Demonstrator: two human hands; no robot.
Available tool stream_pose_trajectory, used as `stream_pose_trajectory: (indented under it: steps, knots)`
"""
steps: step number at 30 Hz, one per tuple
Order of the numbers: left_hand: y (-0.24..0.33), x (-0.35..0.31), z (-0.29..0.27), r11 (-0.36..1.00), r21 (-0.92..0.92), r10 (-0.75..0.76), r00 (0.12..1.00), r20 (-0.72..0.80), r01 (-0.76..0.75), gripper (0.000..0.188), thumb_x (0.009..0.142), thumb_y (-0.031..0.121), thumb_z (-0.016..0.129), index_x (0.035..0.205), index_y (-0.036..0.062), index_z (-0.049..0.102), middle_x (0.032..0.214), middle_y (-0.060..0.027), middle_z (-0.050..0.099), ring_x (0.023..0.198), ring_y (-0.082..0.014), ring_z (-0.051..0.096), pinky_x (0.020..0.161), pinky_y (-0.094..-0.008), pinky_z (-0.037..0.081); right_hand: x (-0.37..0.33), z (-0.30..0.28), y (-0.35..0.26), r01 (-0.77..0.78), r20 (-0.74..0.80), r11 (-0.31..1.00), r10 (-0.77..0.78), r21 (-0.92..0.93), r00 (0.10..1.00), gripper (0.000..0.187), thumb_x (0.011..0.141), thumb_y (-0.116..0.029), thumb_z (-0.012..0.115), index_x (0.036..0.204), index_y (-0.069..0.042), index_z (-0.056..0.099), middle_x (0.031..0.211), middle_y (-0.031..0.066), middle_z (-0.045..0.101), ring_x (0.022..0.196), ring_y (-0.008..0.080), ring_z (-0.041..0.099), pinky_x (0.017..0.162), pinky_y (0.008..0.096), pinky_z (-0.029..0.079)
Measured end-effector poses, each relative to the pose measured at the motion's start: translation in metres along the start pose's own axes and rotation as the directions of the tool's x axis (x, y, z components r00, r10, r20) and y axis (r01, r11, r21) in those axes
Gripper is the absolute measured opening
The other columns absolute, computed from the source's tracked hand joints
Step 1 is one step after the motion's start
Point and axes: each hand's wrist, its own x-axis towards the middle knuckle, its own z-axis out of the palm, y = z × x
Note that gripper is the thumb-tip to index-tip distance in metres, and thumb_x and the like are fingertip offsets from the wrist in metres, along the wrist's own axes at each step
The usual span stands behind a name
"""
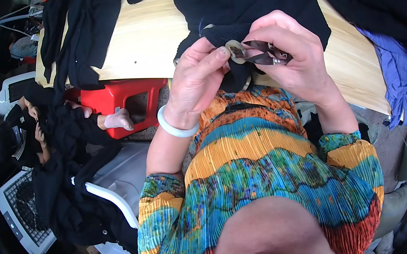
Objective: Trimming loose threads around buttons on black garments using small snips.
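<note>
My left hand (199,75) pinches the edge of a round button (236,52) with a pale rim and a dark middle, over a black knit garment (248,1). In my right hand (295,57) is a pair of dark thread snips (266,51). The blades point left, their tips close beside the button; whether they touch it I cannot tell. The garment lies spread on the table and hangs over its near edge beneath both hands. A fine blue thread stands up just beyond my left fingertips.
More black garments (96,27) lie across the pale wooden table (149,36). Purple cloth (395,69) hangs off its right edge. At left stand a red stool (151,103), a grey plastic chair (106,190) and a white fan (23,212). Another person in dark clothes (22,129) sits there, a foot by the stool.
</note>
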Motion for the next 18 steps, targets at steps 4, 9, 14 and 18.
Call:
stream_pose_trajectory:
  steps: [4,9,14,18]
  knots:
    - [-0.003,-0.002,-0.001,0.999,-0.036,0.003,0.999,0.043,-0.002,0.021,0.084,0.004,0.051,0.104,0.0023,0.054,0.097,-0.0075,0.059,0.088,-0.0153,0.056,0.079,-0.0287,0.043,0.002,-0.001,-0.001,-0.149,0.003,0.972,0.151,0.181,0.989,0.017,0.067,0.005,0.063,0.081,0.001,0.055,0.078,0.0056,0.053,0.065,0.009,0.053,0.055,0.0201,0.042]
    - [-0.004,-0.004,0.004,0.996,-0.085,0.036,0.999,0.011,-0.035,0.025,0.085,0.006,0.05,0.109,0.0038,0.051,0.101,-0.0075,0.058,0.092,-0.0163,0.055,0.08,-0.0305,0.043,-0.001,-0.008,0.007,-0.267,-0.154,0.859,0.364,0.438,0.919,0.006,0.079,-0.001,0.058,0.084,0.001,0.055,0.074,-0.0023,0.052,0.064,0.0009,0.045,0.055,0.0142,0.037]
    - [-0.007,-0.005,-0.002,0.993,-0.096,0.079,0.996,0.032,-0.076,0.027,0.085,0.007,0.05,0.112,0.0057,0.049,0.104,-0.0073,0.056,0.093,-0.0166,0.053,0.081,-0.0306,0.042,-0.019,-0.008,0.002,-0.239,-0.109,0.894,0.3,0.378,0.948,0.03,0.081,-0.008,0.058,0.105,0.001,0.042,0.08,0.0002,0.05,0.065,0.0016,0.043,0.056,0.0149,0.035]
    - [-0.008,-0.004,-0.004,0.99,-0.103,0.099,0.994,0.042,-0.094,0.029,0.085,0.008,0.051,0.113,0.0065,0.048,0.105,-0.0065,0.055,0.093,-0.0163,0.052,0.082,-0.0311,0.042,-0.03,0.001,-0.011,-0.248,-0.054,0.895,0.287,0.37,0.956,0.028,0.078,-0.008,0.061,0.1,0.001,0.046,0.072,0.0033,0.051,0.062,0.0065,0.048,0.056,0.0187,0.039]
